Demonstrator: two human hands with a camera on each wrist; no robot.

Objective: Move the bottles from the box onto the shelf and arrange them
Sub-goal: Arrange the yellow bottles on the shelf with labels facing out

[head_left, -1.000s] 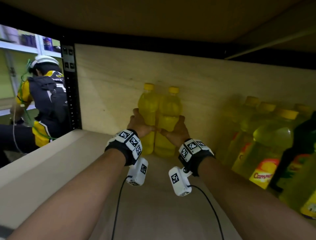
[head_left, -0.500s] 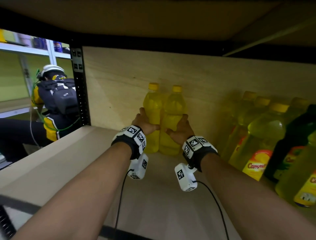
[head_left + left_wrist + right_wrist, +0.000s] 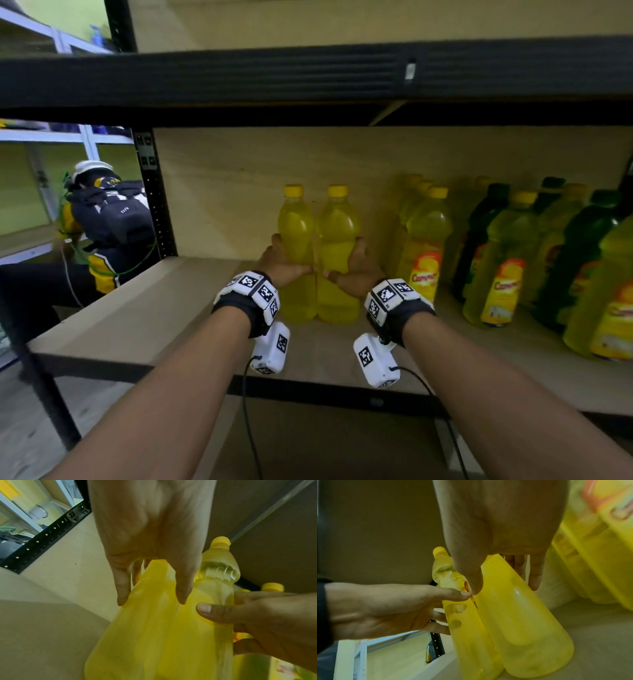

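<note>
Left hand (image 3: 281, 262) and right hand (image 3: 356, 270) still each grasp a clear plastic yellow-capped bottle of yellow liquid, left bottle (image 3: 297, 240) touching right bottle (image 3: 337, 246), upright on the wooden shelf board (image 3: 144, 318), unmoved; only the viewpoint has backed away, revealing the black upper shelf rail (image 3: 308, 73).

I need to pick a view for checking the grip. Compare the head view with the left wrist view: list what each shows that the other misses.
Head view only: the labelled bottles standing to the right on the shelf, the black shelf beam above, and another person beyond the rack.

Left wrist view only: the left hand from the palm side, thumb and fingers wrapped round the left bottle, and the right hand's thumb pressed on the right bottle.

Both: two unlabelled yellow bottles side by side, one in each hand.
</note>
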